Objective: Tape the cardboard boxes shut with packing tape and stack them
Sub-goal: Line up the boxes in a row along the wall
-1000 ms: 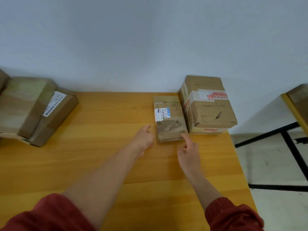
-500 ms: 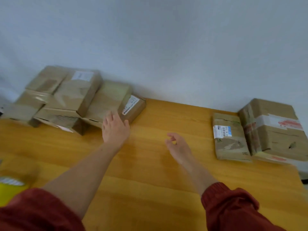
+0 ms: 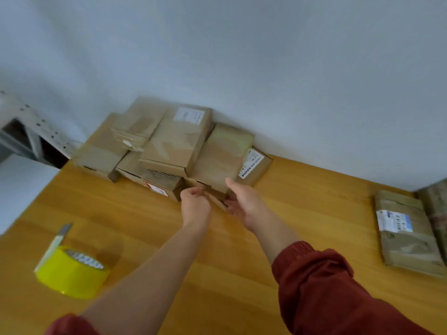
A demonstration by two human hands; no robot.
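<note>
Your left hand point(image 3: 196, 205) has its fingers curled at the near lower corner of the labelled box point(image 3: 222, 155). Blur hides whether they pinch the cardboard edge, so that hold cannot be told. Your right hand point(image 3: 244, 201) is spread, thumb raised against the same corner and fingers reaching beneath it. The box lies directly beyond both hands, equally near to each, its long axis running away from them, leaning on the pile point(image 3: 174, 141). The tape roll point(image 3: 70, 272) sits well left of the left hand, nearer you.
</note>
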